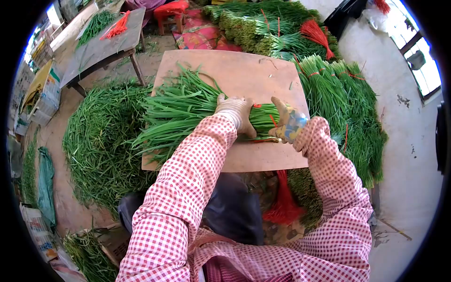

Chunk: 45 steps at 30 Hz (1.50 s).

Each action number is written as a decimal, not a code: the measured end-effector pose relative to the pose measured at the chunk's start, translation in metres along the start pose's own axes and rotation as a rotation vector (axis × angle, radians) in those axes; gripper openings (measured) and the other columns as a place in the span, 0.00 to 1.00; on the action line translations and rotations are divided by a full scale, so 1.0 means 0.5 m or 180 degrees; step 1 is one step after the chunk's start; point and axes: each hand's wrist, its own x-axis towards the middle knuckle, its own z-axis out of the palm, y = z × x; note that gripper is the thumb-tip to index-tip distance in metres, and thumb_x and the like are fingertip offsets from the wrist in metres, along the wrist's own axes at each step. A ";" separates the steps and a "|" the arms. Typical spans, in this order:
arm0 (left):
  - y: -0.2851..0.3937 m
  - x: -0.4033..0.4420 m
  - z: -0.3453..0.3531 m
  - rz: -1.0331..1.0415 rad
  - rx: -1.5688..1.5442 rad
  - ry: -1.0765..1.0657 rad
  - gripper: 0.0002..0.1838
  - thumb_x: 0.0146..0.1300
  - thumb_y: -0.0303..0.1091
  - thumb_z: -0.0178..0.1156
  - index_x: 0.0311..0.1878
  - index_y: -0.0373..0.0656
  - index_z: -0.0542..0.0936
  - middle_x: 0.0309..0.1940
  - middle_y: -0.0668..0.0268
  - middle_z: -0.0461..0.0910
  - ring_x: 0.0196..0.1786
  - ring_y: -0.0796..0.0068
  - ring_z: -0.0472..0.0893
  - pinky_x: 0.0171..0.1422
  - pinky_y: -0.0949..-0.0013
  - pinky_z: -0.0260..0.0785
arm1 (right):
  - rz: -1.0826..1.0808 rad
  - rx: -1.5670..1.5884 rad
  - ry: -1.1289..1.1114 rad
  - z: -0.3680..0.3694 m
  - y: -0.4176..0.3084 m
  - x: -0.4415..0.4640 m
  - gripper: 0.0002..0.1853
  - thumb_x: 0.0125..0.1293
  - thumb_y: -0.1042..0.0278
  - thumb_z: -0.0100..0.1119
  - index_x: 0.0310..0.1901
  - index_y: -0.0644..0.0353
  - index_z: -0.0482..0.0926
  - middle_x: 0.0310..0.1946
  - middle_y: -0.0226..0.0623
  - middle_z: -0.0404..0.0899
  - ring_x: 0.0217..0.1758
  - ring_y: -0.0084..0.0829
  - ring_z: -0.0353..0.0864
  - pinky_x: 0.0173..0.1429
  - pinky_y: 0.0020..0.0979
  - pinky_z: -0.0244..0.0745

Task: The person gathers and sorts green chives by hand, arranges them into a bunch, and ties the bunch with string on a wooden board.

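Note:
A bunch of garlic chives point(185, 105) lies across the wooden board point(221, 58), leaves spread to the left and stem ends to the right. My left hand point(238, 113), in a striped glove, is closed around the bunch near the stems, pressing it on the board. Red ties point(273, 121) show across the stems. At the stem ends is my right hand point(285, 121), gloved, with thumb and fingers spread apart around the butt end. Its palm faces the cut ends; whether it touches them I cannot tell. A patterned band covers that hand's lower part.
Tied chive bundles point(338, 98) are stacked right of the board, with more bundles point(263, 33) behind. Loose leaves point(105, 141) heap at the left. Red ties hang below the board point(283, 202) and lie on the far bundles point(315, 37). A second table point(101, 54) stands at back left.

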 end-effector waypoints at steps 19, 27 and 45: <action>-0.006 -0.006 0.005 0.0063 0.0140 0.0051 0.51 0.34 0.62 0.74 0.62 0.44 0.71 0.56 0.59 0.77 0.61 0.62 0.75 0.72 0.48 0.51 | -0.0663 -0.0903 0.0253 -0.016 -0.047 0.118 0.25 0.54 0.64 0.69 0.52 0.65 0.75 0.30 0.40 0.82 0.33 0.34 0.82 0.39 0.33 0.77; -0.001 0.007 0.001 -0.0063 0.0213 -0.0402 0.49 0.33 0.62 0.74 0.60 0.43 0.74 0.54 0.58 0.79 0.62 0.62 0.74 0.71 0.49 0.51 | -0.0703 0.1092 0.0874 0.028 -0.035 0.089 0.15 0.62 0.56 0.64 0.40 0.61 0.83 0.26 0.34 0.81 0.29 0.26 0.78 0.35 0.30 0.73; -0.022 0.008 -0.032 0.0294 -0.0171 -0.0600 0.62 0.30 0.55 0.76 0.72 0.46 0.55 0.62 0.54 0.72 0.66 0.55 0.70 0.72 0.44 0.49 | -0.0838 0.5443 0.0690 0.131 -0.004 -0.025 0.17 0.70 0.50 0.53 0.33 0.56 0.72 0.20 0.24 0.63 0.26 0.25 0.68 0.31 0.27 0.65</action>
